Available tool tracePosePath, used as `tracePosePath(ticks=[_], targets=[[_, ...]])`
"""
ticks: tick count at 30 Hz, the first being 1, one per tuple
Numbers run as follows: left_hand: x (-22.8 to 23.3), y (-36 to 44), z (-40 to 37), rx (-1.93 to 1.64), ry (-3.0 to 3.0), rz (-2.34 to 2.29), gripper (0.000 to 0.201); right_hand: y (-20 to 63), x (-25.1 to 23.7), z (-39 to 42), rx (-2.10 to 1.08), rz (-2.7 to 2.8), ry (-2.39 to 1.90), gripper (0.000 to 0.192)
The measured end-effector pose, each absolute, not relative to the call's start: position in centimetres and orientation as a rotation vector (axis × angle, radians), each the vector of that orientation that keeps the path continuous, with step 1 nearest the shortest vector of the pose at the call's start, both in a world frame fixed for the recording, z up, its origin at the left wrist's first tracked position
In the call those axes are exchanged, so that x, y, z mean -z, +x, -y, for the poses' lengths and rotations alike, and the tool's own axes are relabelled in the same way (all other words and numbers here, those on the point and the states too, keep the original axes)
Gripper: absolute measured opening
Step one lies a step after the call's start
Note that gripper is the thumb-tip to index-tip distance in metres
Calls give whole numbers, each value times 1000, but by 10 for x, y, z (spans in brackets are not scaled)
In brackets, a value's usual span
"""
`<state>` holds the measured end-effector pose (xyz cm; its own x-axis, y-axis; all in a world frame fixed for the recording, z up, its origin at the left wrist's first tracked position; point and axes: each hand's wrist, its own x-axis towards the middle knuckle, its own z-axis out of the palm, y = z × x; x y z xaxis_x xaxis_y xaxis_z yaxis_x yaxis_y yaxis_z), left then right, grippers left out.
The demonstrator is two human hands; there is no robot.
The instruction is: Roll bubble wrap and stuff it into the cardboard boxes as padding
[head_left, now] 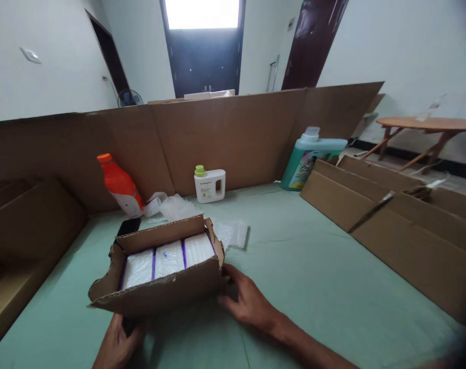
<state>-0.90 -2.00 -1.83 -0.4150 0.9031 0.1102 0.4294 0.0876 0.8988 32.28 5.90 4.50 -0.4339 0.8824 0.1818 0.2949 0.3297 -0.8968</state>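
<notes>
A small open cardboard box (160,277) sits in the lower left-centre of the frame on a pale green table top (313,277). Its flaps stand up, the near one ragged along its edge. Inside lie three white packets (167,259) side by side, with purple strips showing between them; the middle one bears a small blue mark.

The left hand (118,346) is at the bottom edge of the frame, under the near left corner of the box, its fingers curled up against the underside; how firmly it grips cannot be told, as the box hides the fingertips. The right hand (248,302) lies to the right of the box, fingers spread apart and resting against the near right corner, thumb towards the cardboard wall, not clamped round anything.

Just behind the box, a dark flat phone-like object (128,226) lies on the table. Beyond it, an orange bottle (121,187) leans to the left, with crumpled clear bubble wrap (217,228) to its right. A white jug with a green cap (209,184) stands upright in the upper middle, and a large turquoise detergent jug (308,159) stands farther right. A tall cardboard sheet (236,133) stands behind them all. Flattened cardboard (409,236) lies at the right of the frame, and a wooden table (428,125) shows at the upper right.
</notes>
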Motion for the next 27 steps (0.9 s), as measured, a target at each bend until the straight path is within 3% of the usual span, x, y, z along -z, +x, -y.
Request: tracePosePath(ticks=[9, 12, 16, 20, 22, 27], targets=[[-19, 16, -48, -1352, 1171, -1856, 62, 317, -34, -138, -758, 2130, -1049, 64], [-11, 17, -61, -1355, 1214, -1882, 63, 340, -33, -169, -633, 2190, -1125, 56], [7, 16, -56, -1304, 1244, -1959, 65, 351, -27, -197, -539, 2253, -1227, 62], [11, 16, -53, -1313, 1251, -1953, 63, 336, -16, -218, -522, 2216, -1290, 25], [10, 17, -54, -1369, 1272, -1893, 59, 332, -17, -229, -528, 2133, -1309, 17], [7, 18, -57, -1397, 1272, -1835, 57, 349, -54, -234, -472, 1804, -1362, 33]])
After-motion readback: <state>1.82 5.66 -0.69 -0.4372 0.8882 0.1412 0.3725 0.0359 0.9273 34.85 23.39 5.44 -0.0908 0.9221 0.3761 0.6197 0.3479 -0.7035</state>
